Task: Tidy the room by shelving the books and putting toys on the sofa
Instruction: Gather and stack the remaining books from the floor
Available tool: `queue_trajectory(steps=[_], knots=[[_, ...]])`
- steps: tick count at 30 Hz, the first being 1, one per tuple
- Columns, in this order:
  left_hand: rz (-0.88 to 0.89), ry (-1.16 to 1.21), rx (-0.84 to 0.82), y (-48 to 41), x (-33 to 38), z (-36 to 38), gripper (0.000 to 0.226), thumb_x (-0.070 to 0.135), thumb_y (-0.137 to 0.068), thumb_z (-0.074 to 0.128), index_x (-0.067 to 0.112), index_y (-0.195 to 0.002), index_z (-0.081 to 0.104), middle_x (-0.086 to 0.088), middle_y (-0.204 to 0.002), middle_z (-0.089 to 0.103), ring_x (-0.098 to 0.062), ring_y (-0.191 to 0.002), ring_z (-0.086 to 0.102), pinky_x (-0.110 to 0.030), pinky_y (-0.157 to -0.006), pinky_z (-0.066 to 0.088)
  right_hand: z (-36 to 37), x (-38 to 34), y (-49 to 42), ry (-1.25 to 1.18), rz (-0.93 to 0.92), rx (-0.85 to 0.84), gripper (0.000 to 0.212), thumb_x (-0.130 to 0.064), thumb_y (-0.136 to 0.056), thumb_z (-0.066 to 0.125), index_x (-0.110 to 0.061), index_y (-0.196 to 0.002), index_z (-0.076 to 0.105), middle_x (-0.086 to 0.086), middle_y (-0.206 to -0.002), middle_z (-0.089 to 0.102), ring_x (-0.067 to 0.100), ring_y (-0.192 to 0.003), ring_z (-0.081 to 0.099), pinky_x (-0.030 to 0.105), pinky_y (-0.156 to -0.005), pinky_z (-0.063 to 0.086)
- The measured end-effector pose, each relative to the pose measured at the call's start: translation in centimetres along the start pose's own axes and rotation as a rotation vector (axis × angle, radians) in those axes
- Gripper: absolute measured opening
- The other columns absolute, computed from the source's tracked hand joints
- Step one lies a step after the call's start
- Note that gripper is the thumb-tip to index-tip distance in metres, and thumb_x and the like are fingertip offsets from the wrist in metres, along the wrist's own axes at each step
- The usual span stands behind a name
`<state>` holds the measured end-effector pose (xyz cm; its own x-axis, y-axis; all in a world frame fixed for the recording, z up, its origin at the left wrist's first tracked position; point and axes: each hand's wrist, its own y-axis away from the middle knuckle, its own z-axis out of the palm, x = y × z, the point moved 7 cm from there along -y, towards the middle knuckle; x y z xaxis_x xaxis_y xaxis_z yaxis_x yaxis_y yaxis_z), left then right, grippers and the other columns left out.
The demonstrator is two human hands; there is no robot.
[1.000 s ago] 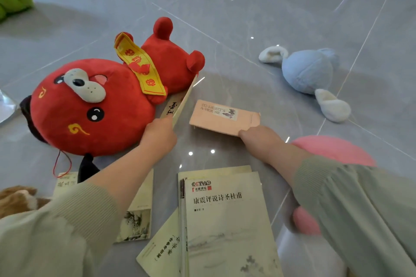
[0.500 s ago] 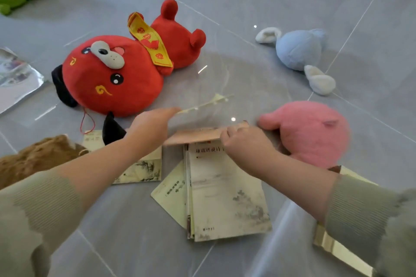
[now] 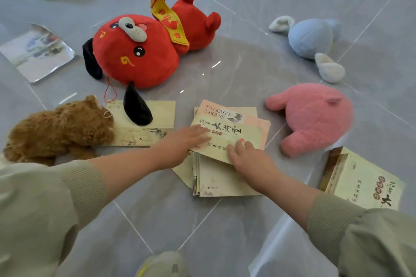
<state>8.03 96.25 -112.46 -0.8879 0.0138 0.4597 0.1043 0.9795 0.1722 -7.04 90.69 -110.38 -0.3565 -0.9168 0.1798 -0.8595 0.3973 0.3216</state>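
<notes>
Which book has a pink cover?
The pink book titled TO LIGHT'S A-HOUSE, just beneath the top book of the middle pile; all other covers are cream or grey.

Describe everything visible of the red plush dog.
The red plush dog lies face up on the grey tiled floor, soft and fuzzy. Its big round head has a white snout patch, black eyes, gold swirls and two floppy black ears; a red string loop hangs beside it. A yellow-and-red sash crosses the neck, next to a small body with stubby limbs. One ear rests on a pale book.
</notes>
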Motion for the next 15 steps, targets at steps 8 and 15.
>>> queue_trajectory(steps=[8,15], knots=[[-0.800,0.180,-0.049,4.1,-6.2,1.5,0.034,0.015,-0.090,0.050,0.007,-0.124,0.049,-0.014,-0.123,0.057,-0.030,-0.112,0.053,-0.032,-0.085,0.041,-0.4,-0.8,-0.6,-0.102,0.042,-0.009,0.065,-0.003,-0.091,0.045,-0.003,-0.147,0.013,0.017,-0.118,0.052,0.032,-0.105,0.052,0.035,-0.070,0.043],[-0.818,0.408,-0.125,3.2,-5.1,2.2,0.022,0.011,-0.088,0.054,0.001,-0.106,0.062,-0.011,-0.087,0.063,-0.022,-0.070,0.060,-0.026,-0.055,0.046,-0.1,-2.3,-1.7,-0.081,0.040,-0.058,0.071,0.002,-0.092,0.044,-0.002,-0.149,0.003,0.022,-0.118,0.050,0.034,-0.102,0.052,0.037,-0.069,0.041]])
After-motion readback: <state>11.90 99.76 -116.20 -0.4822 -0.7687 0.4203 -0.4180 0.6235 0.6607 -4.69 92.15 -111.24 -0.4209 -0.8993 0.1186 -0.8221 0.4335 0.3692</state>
